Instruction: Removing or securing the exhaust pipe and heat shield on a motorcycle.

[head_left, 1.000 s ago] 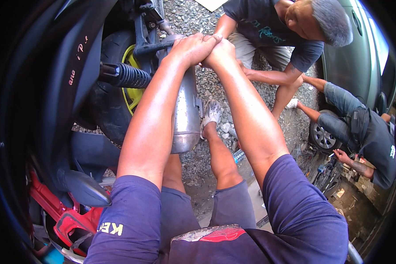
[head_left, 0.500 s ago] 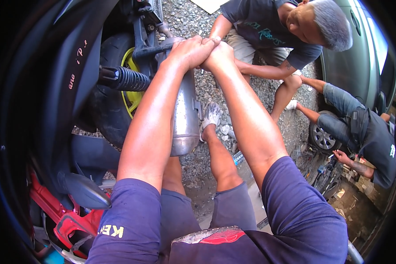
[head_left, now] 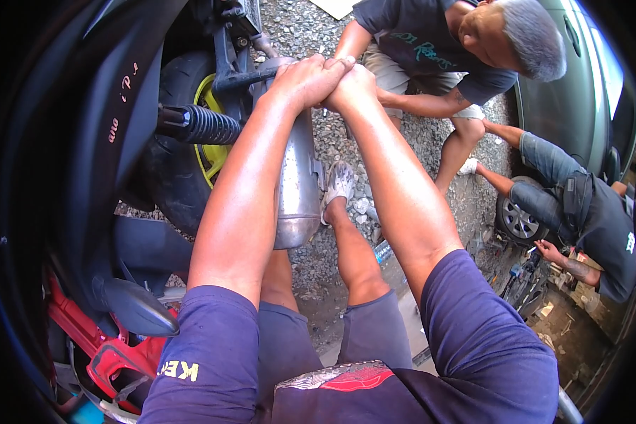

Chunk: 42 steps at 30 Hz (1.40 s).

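The motorcycle (head_left: 85, 141) fills the left, its front cut off. Its silver exhaust (head_left: 297, 184) lies partly hidden beneath both forearms. The left hand (head_left: 304, 74) and right hand (head_left: 353, 85) remain clasped together, closed; whatever they grip is hidden.

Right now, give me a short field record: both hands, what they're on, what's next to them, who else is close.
left hand: left hand clasped against the right, at the top of the silver metal exhaust muffler
right hand: right hand pressed to the left; what it grips is hidden
beside: black coil-spring shock absorber, rear tyre on a yellow-green wheel rim
ground: grey gravel
others: crouching person in a dark T-shirt; seated person by a car wheel
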Motion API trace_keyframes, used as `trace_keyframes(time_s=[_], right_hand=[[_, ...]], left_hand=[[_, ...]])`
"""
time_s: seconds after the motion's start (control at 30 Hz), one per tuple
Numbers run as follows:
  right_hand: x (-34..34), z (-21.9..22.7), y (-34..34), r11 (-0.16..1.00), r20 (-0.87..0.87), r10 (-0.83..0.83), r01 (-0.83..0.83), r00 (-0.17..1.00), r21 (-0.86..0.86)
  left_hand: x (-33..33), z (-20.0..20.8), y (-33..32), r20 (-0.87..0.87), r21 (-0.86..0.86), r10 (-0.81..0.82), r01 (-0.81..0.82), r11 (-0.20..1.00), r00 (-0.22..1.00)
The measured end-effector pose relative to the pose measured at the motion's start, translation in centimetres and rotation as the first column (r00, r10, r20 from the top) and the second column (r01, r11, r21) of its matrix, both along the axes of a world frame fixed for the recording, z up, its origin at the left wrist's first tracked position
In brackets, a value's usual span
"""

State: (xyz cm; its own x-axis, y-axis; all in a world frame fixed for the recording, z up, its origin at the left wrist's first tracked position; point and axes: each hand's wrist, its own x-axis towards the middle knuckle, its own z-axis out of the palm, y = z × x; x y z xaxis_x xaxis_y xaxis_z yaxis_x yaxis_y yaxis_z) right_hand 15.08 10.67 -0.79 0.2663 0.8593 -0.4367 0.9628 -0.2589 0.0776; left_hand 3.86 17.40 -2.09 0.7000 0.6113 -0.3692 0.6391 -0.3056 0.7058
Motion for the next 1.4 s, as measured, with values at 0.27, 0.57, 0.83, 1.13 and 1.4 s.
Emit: trace_keyframes(time_s=[0.27,0.57,0.83,1.13,1.4], right_hand=[[-1.3,1.8,1.0,0.998,-0.041,-0.026,0.024,0.999,-0.064],[-2.1,2.9,0.8,0.995,-0.053,-0.078,0.074,0.996,-0.069],[-0.9,0.1,0.5,0.99,-0.088,-0.128,0.132,0.988,0.042],[3.9,-0.7,4.6,0.75,-0.533,-0.219,-0.208,0.817,-0.628],[0.0,0.2,0.5,1.0,-0.046,-0.002,0.002,0.999,-0.001]], left_hand=[[-0.6,-1.8,0.7,0.054,0.106,-0.014,0.008,0.994,0.998],[-1.1,-0.8,0.8,0.011,0.036,-0.01,0.009,0.999,1.0],[-0.8,-0.9,0.7,0.011,0.059,-0.029,0.028,0.998,1.0],[-0.2,1.9,0.3,0.035,-0.07,-0.056,0.058,0.996,0.998],[-1.8,3.8,0.4,0.087,-0.05,-0.05,0.054,0.997,0.995]])
